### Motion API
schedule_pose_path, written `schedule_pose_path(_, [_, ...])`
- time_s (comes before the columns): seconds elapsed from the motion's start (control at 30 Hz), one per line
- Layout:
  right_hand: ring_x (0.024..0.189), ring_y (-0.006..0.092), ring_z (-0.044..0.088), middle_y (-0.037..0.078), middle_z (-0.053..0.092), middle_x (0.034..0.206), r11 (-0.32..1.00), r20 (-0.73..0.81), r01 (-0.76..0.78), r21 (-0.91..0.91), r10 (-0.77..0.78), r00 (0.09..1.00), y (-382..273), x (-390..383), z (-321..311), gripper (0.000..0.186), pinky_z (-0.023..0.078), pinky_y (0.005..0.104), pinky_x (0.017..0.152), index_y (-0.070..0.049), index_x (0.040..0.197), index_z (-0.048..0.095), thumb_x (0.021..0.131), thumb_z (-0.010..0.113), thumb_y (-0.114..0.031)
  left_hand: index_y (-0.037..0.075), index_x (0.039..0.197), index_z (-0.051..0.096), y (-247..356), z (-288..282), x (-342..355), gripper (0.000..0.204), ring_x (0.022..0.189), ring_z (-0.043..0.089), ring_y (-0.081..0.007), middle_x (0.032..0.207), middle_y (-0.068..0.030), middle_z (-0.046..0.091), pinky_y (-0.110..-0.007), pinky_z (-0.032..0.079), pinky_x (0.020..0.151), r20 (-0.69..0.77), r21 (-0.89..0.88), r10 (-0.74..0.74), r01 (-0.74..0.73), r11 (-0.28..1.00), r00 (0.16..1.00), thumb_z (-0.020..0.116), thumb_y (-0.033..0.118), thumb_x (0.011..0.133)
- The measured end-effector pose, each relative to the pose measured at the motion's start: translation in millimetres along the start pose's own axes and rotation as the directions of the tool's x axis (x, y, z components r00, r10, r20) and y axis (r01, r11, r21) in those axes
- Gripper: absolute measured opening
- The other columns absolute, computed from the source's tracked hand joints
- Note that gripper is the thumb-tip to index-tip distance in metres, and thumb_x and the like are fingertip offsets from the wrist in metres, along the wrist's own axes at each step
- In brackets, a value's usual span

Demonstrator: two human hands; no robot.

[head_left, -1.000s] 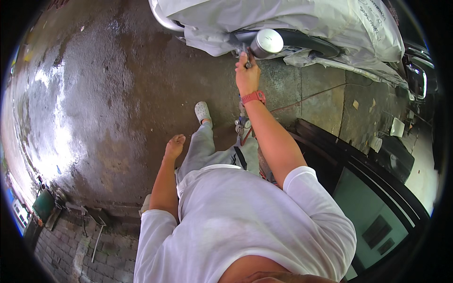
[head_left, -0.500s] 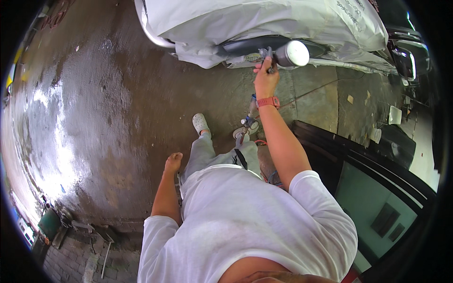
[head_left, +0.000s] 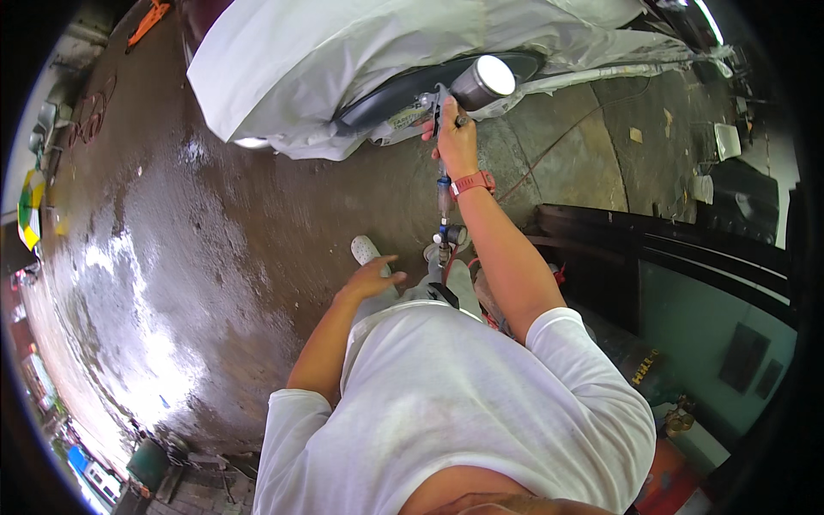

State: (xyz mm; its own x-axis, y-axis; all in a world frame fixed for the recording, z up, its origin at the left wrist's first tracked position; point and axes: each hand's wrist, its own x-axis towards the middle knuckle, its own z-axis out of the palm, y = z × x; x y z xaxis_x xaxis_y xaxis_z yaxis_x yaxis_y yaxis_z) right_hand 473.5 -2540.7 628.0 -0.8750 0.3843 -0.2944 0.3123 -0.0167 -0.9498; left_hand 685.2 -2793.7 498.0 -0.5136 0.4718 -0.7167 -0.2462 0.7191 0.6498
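Note:
My right hand [head_left: 455, 144] is wrapped round the grip of a spray gun [head_left: 469, 89], whose grey cup has a white lid. The gun is held up close to a dark grey oval part [head_left: 371, 100] of a vehicle, framed by white masking sheet [head_left: 335, 51]. Below the grip hangs a clear blue-topped filter [head_left: 444, 190], and under it a regulator with a gauge [head_left: 453, 234]. Near my waist, above my thigh, my left hand [head_left: 371, 280] has its fingers stretched apart and holds nothing.
A thin hose [head_left: 558, 142] runs across the wet concrete floor [head_left: 240, 232]. On my right stands a dark panel with a window [head_left: 687, 335], and behind it a dark cylinder [head_left: 631, 356]. A green drum [head_left: 148, 463] is at the lower left. An orange object [head_left: 148, 24] lies far left.
The spray gun and my right hand have shifted left along the vehicle, and the view has turned with them. My left hand has come forward and its fingers have spread.

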Motion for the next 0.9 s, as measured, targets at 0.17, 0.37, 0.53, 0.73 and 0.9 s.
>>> schedule_pose_path(0.17, [0.063,0.0179,0.071,0.013,0.073,0.083,0.987,-0.244,0.059,0.148,-0.021,0.970,-19,32,-82,0.057,0.047,0.0288,0.038,0.002,0.116,0.062,0.109,0.043,-0.052,0.013,0.140,0.062,94,44,42,0.065,0.133,0.057,-0.0348,0.145,-0.0180,0.059,-0.041,0.044,0.112,0.141,-0.049,0.233,-0.229,0.972,0.962,0.075,0.053,0.090])
schedule_pose_path(0.37, [0.087,0.0195,0.072,0.017,0.070,0.108,0.945,-0.503,0.187,0.269,-0.027,0.864,-32,53,-213,0.059,0.054,0.0275,0.043,0.002,0.131,0.058,0.109,0.043,-0.051,0.006,0.112,0.070,126,54,104,0.040,0.125,0.059,-0.0339,0.132,-0.0140,0.065,-0.043,0.046,0.106,0.115,0.028,0.201,-0.205,0.978,0.973,0.077,0.038,0.089])
schedule_pose_path(0.53, [0.096,0.0235,0.070,0.020,0.066,0.117,0.890,-0.630,0.266,0.370,0.030,0.776,-29,52,-320,0.064,0.057,0.0294,0.048,0.001,0.140,0.053,0.109,0.041,-0.054,0.011,0.110,0.070,162,59,151,0.032,0.126,0.058,-0.0362,0.128,-0.0118,0.067,-0.046,0.045,0.107,-0.193,0.419,0.340,-0.236,0.877,0.921,0.077,0.034,0.090])
schedule_pose_path(0.73, [0.099,0.0254,0.070,0.021,0.066,0.117,0.839,-0.674,0.318,0.441,0.077,0.734,-50,85,-436,0.069,0.058,0.0303,0.049,0.001,0.143,0.049,0.108,0.041,-0.058,0.016,0.107,0.069,219,56,210,0.027,0.124,0.060,-0.0317,0.127,-0.0035,0.068,-0.043,0.046,0.105,-0.207,0.492,0.303,-0.168,0.854,0.930,0.079,0.031,0.086])
schedule_pose_path(0.9, [0.102,0.0272,0.070,0.023,0.067,0.120,0.805,-0.718,0.378,0.458,0.084,0.690,-72,133,-513,0.075,0.059,0.0299,0.050,0.000,0.144,0.049,0.105,0.044,-0.064,0.018,0.104,0.068,280,56,263,0.025,0.123,0.060,-0.0310,0.126,-0.0048,0.069,-0.043,0.047,0.104,-0.298,0.541,0.323,-0.120,0.832,0.898,0.079,0.032,0.086])
